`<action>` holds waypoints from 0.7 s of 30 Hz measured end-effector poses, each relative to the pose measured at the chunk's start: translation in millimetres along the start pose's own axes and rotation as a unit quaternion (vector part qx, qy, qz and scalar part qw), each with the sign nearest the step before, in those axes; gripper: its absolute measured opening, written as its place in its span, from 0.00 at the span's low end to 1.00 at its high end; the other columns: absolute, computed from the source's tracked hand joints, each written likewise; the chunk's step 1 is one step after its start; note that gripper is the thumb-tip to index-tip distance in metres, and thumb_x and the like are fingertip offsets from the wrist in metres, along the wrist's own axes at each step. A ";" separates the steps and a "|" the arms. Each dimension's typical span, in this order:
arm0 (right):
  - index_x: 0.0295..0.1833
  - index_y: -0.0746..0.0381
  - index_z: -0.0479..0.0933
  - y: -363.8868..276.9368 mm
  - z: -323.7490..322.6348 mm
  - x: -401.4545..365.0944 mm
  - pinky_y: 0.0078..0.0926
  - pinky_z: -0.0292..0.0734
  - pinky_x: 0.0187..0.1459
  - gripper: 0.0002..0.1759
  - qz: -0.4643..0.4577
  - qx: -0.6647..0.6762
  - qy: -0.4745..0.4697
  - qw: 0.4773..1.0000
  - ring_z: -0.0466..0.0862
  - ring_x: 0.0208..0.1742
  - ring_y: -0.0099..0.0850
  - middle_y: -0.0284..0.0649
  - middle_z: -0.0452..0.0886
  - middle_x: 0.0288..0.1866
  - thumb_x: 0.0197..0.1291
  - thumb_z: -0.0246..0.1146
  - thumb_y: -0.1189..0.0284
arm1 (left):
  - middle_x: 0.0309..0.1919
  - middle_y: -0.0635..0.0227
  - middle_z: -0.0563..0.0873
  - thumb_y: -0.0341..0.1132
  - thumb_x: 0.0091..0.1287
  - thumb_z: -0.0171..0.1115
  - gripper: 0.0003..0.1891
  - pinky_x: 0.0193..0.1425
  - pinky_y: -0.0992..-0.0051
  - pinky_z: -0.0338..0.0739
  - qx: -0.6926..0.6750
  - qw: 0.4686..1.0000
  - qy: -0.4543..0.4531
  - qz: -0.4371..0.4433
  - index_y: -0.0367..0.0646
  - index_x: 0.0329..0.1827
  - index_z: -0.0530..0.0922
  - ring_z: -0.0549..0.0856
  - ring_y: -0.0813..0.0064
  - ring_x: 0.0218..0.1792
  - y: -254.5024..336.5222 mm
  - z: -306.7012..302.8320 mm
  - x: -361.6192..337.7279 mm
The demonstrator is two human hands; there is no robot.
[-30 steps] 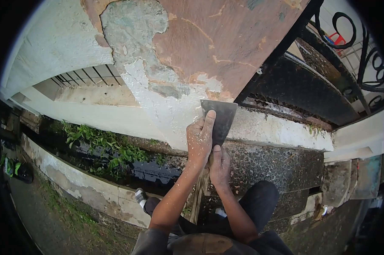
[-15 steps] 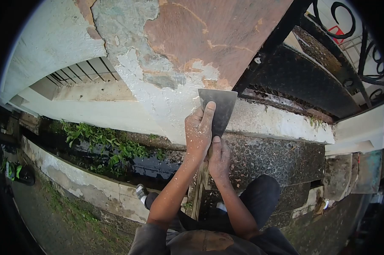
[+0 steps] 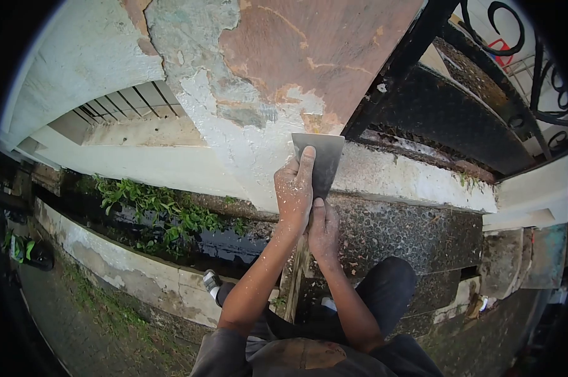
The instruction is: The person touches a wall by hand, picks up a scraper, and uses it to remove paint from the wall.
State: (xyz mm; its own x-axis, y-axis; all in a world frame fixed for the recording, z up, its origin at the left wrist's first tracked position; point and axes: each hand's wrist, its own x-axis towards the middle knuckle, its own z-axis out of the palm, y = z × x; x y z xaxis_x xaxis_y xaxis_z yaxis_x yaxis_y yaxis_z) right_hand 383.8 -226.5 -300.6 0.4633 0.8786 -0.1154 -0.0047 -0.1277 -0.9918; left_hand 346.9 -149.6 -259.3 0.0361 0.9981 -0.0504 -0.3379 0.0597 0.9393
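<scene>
A wide metal scraper [image 3: 325, 157] is pressed blade-up against the base of a pillar [image 3: 309, 56] whose reddish paint has flaked off to bare grey and white plaster. My left hand [image 3: 294, 191], dusted with white flecks, grips the scraper with its forefinger stretched up along the blade. My right hand [image 3: 323, 235] is closed around the handle just below it. The blade's top edge meets the ragged border of the remaining paint.
A black wrought-iron gate [image 3: 485, 81] stands right of the pillar above a white ledge [image 3: 416, 182]. Dark checkered metal plates [image 3: 409, 232] lie under my knees. On the left a drain [image 3: 171, 220] with green weeds runs beside a low concrete curb [image 3: 127, 276].
The scraper and both hands have crept slightly upward along the pillar's base, the blade edge now reaching higher into the peeling paint. My grip has not changed.
</scene>
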 end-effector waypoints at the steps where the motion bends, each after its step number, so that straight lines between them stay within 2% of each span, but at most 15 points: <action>1: 0.34 0.66 0.71 -3.1 -1.0 -0.7 0.23 0.60 0.20 0.23 0.000 -0.007 -0.002 1.000 0.65 0.18 0.19 0.31 0.67 0.16 0.66 0.43 0.57 | 0.19 0.73 0.76 0.45 0.66 0.53 0.21 0.26 0.82 0.64 0.072 0.997 0.012 -0.033 0.32 0.29 0.78 0.67 0.87 0.23 3.6 -2.1 -1.8; 2: 0.33 0.65 0.70 -5.6 -0.6 1.1 0.23 0.60 0.20 0.23 0.001 -0.016 -0.004 1.000 0.65 0.18 0.19 0.31 0.66 0.16 0.66 0.43 0.57 | 0.19 0.73 0.75 0.45 0.66 0.53 0.21 0.26 0.82 0.64 0.053 0.998 0.014 -0.019 0.32 0.28 0.78 0.67 0.86 0.23 8.0 -0.5 2.5; 3: 0.32 0.64 0.70 -6.6 4.0 3.4 0.21 0.60 0.19 0.22 -0.052 0.002 0.017 0.998 0.66 0.17 0.18 0.30 0.66 0.15 0.66 0.43 0.58 | 0.19 0.73 0.75 0.45 0.66 0.53 0.21 0.26 0.81 0.64 0.033 0.999 0.018 -0.011 0.32 0.28 0.77 0.67 0.86 0.22 16.2 3.6 4.1; 4: 0.33 0.64 0.71 -3.3 1.5 2.3 0.22 0.60 0.19 0.21 -0.031 0.009 0.009 0.999 0.66 0.17 0.19 0.30 0.66 0.15 0.66 0.43 0.58 | 0.18 0.74 0.75 0.46 0.65 0.53 0.21 0.25 0.81 0.64 0.015 1.000 0.021 -0.011 0.32 0.27 0.77 0.67 0.86 0.22 20.2 6.8 1.9; 5: 0.33 0.65 0.71 0.1 -3.8 -0.6 0.22 0.60 0.19 0.21 -0.008 0.014 0.000 1.000 0.66 0.16 0.19 0.31 0.67 0.15 0.66 0.44 0.58 | 0.15 0.75 0.71 0.46 0.65 0.53 0.23 0.22 0.79 0.61 0.031 0.999 0.019 0.006 0.33 0.20 0.74 0.64 0.86 0.19 21.5 8.3 -1.7; 8: 0.34 0.65 0.72 12.3 -12.1 6.2 0.23 0.61 0.19 0.21 -0.014 -0.009 0.001 1.000 0.67 0.16 0.20 0.32 0.67 0.14 0.66 0.45 0.58 | 0.12 0.77 0.66 0.47 0.65 0.53 0.26 0.20 0.77 0.56 0.110 0.994 0.019 -0.019 0.38 0.13 0.68 0.60 0.87 0.18 -15.9 -3.8 3.1; 9: 0.33 0.65 0.72 5.2 -8.6 6.9 0.23 0.61 0.19 0.21 -0.021 -0.006 0.010 1.000 0.67 0.16 0.20 0.32 0.67 0.14 0.66 0.45 0.58 | 0.10 0.78 0.61 0.48 0.64 0.54 0.27 0.18 0.76 0.51 0.090 0.995 0.046 -0.004 0.42 0.10 0.61 0.57 0.86 0.17 -10.6 2.8 3.0; 11: 0.31 0.65 0.71 -15.6 -5.7 5.6 0.21 0.61 0.19 0.21 -0.048 -0.052 0.023 0.997 0.67 0.16 0.19 0.31 0.66 0.14 0.65 0.45 0.58 | 0.09 0.78 0.60 0.49 0.63 0.55 0.28 0.17 0.76 0.50 0.045 0.998 0.038 0.017 0.43 0.10 0.60 0.56 0.86 0.16 9.0 11.0 6.9; 12: 0.31 0.65 0.71 -9.1 -9.6 0.8 0.21 0.61 0.19 0.21 -0.033 -0.039 0.024 0.998 0.67 0.16 0.19 0.31 0.66 0.14 0.65 0.45 0.58 | 0.09 0.78 0.60 0.49 0.63 0.56 0.28 0.17 0.77 0.49 0.025 0.999 0.036 0.019 0.43 0.10 0.60 0.56 0.86 0.15 11.9 10.8 4.2; 13: 0.31 0.65 0.71 -2.5 -11.3 3.0 0.21 0.61 0.19 0.22 -0.029 -0.023 0.023 0.999 0.67 0.16 0.19 0.31 0.66 0.14 0.65 0.45 0.58 | 0.08 0.79 0.60 0.49 0.63 0.56 0.28 0.16 0.77 0.48 0.034 0.999 0.019 0.036 0.44 0.08 0.60 0.55 0.86 0.14 -8.1 4.8 11.5; 16: 0.29 0.64 0.69 -7.9 -8.5 12.5 0.21 0.60 0.18 0.22 -0.038 -0.019 0.007 0.999 0.66 0.16 0.19 0.29 0.65 0.14 0.65 0.45 0.57 | 0.08 0.79 0.60 0.48 0.63 0.56 0.29 0.16 0.77 0.47 0.104 0.994 0.024 0.007 0.44 0.07 0.59 0.55 0.87 0.14 -1.7 2.7 6.7; 17: 0.29 0.64 0.69 -14.6 -8.6 13.3 0.21 0.60 0.18 0.22 -0.028 -0.010 -0.008 1.000 0.65 0.16 0.18 0.29 0.65 0.14 0.65 0.45 0.57 | 0.08 0.79 0.60 0.48 0.63 0.57 0.29 0.16 0.77 0.48 0.071 0.997 0.037 0.013 0.45 0.07 0.59 0.56 0.86 0.13 3.2 4.5 11.9; 20: 0.29 0.63 0.68 -15.0 -14.2 10.6 0.20 0.59 0.17 0.22 -0.016 0.037 -0.046 0.998 0.64 0.14 0.18 0.29 0.64 0.14 0.66 0.44 0.56 | 0.12 0.77 0.69 0.51 0.64 0.54 0.24 0.21 0.82 0.58 0.094 0.991 -0.085 -0.035 0.46 0.13 0.69 0.64 0.86 0.16 20.5 -9.6 19.0; 21: 0.29 0.63 0.68 -14.3 -18.7 12.7 0.19 0.59 0.17 0.23 -0.018 0.045 -0.053 0.997 0.63 0.14 0.18 0.29 0.64 0.14 0.66 0.44 0.55 | 0.13 0.72 0.75 0.53 0.65 0.50 0.24 0.22 0.81 0.61 0.123 0.978 -0.145 -0.082 0.43 0.18 0.74 0.69 0.84 0.16 17.4 -20.9 19.2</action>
State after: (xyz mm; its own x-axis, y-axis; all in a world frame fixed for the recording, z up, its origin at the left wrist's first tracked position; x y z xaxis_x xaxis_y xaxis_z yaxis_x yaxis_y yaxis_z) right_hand 406.4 -222.2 -286.8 0.3679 0.9265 -0.0794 -0.0715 -0.0570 -0.9958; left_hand 322.0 -129.1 -251.0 0.3476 0.9267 -0.1426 -0.0700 0.1773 0.9817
